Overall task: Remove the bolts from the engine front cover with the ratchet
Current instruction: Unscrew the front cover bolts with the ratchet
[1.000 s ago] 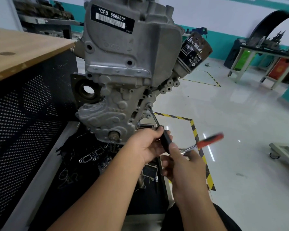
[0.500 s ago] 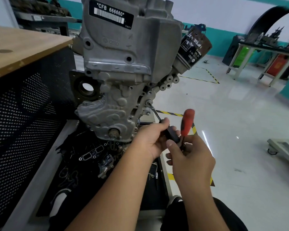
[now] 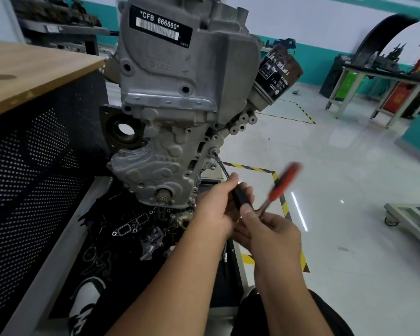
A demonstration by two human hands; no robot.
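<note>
Now both hands gripping: left steadying stiff extension, right swinging light ratchet by red handle, mid-frame.

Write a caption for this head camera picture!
Two hands work a red-handled ratchet on an engine front cover bolt.

Engine plate: black plate with white print at the top of the engine cover, reading "*CFB 666660*" above a white barcode; small "VWPT" at the plate's lower right corner.
Cover logo: four linked rings cast into the metal, below the plate.
Oil filter: black can with white print, tilted; a four-ring mark and a round VW mark show; the rest of the print is too small to read.
</note>
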